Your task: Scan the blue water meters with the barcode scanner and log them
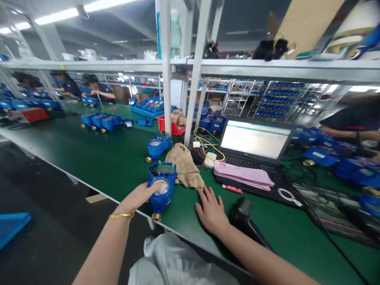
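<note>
My left hand (142, 198) is closed around a blue water meter (161, 200), its thumb lying over the round dial. The meter has a brass end toward me and an uncovered display section with visible wires at the far end. Its underside and my fingers below are hidden. My right hand (211, 210) rests flat on the green tabletop, fingers spread, holding nothing; the fingertips reach the edge of a tan cloth (184, 165). Just behind the held meter stands another blue meter (156, 147). A black handheld scanner (244, 217) lies to the right of my right hand.
A laptop (255, 139) stands at the back right, with pink papers (242, 175) and a red marker (232, 189) before it. Shelf posts (194, 79) rise behind the cloth. More meters (102, 121) and a red bin (177, 129) are farther back. Co-workers sit left and right.
</note>
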`<state>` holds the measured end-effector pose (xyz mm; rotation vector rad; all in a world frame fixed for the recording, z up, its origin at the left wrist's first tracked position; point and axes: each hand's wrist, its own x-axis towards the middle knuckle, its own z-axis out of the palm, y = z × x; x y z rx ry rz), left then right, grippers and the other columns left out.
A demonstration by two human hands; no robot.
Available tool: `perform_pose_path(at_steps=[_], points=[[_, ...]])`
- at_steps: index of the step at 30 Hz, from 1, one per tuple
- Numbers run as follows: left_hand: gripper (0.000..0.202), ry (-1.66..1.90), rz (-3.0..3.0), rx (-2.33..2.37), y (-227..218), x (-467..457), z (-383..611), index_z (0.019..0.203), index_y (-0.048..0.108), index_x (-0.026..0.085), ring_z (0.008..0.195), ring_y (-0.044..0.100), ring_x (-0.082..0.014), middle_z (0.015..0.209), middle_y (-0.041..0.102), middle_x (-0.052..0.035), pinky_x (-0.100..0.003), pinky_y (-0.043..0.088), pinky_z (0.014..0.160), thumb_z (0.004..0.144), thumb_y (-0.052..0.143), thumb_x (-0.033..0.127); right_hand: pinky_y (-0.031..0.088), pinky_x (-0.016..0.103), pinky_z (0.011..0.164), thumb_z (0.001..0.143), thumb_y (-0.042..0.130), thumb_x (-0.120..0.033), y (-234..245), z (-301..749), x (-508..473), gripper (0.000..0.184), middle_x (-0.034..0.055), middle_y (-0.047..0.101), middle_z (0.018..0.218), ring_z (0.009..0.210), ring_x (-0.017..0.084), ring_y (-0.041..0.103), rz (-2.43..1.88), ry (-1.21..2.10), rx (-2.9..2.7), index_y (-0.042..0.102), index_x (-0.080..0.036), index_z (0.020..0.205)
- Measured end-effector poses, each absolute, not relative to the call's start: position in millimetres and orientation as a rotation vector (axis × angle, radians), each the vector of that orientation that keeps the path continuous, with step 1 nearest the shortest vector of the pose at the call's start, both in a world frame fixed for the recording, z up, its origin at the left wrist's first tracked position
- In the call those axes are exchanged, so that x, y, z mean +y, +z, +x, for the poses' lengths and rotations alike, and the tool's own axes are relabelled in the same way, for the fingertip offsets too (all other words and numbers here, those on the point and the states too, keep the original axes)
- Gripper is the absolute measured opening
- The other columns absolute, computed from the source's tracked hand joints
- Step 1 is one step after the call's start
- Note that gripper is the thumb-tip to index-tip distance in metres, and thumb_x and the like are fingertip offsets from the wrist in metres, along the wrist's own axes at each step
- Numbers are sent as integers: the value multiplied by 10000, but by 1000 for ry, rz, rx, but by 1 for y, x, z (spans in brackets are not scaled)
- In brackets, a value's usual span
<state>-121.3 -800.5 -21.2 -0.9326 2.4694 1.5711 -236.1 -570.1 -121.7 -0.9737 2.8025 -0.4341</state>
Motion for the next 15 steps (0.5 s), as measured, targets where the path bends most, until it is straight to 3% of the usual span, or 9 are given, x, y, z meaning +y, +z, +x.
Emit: perform_pose_path(at_steps=[2, 6, 10, 12, 15], points=[[658, 1401, -1123, 2524, -14, -783, -121, 1181, 585, 33, 1036, 622, -298, 1077, 660, -162, -333, 525, 828, 832, 439, 572, 184, 594, 1126, 933, 400, -344, -116, -235, -571, 602, 95, 198, 1574, 1444, 310, 135, -994, -500, 2795, 297, -185, 1505], [737, 912, -1531, 2800, -1, -745, -126, 1331, 380, -67, 1236, 457, -386, 1313, 460, -293, -441, 384, 1031, 861, 490, 489, 179, 606, 1118, 930, 408, -350, -108, -236, -571, 610, 138, 216, 1564, 1435, 337, 145, -1027, -592, 2763, 309, -138, 1493], [681, 578, -1653, 2950, 3, -707, -134, 1263, 429, -41, 1206, 460, -403, 1239, 479, -275, -449, 379, 1027, 848, 510, 493, 198, 620, 1100, 933, 399, -312, -94, -223, -563, 614, 218, 213, 1546, 1423, 367, 175, -1091, -624, 2734, 292, -68, 1486], [735, 483, -1689, 2964, 2, -692, -138, 1247, 422, -63, 1184, 468, -419, 1205, 476, -288, -458, 383, 1020, 811, 536, 518, 232, 582, 1105, 895, 486, -311, -82, -212, -545, 666, 242, 228, 1534, 1412, 360, 219, -1196, -627, 2702, 298, -47, 1477], [794, 403, -1741, 2960, 0, -683, -142, 1253, 402, -84, 1174, 465, -448, 1203, 441, -313, -488, 387, 1010, 796, 488, 561, 166, 462, 1170, 792, 644, -335, -67, -199, -499, 755, 123, 228, 1565, 1437, 276, 172, -1447, -657, 2655, 358, -151, 1466]])
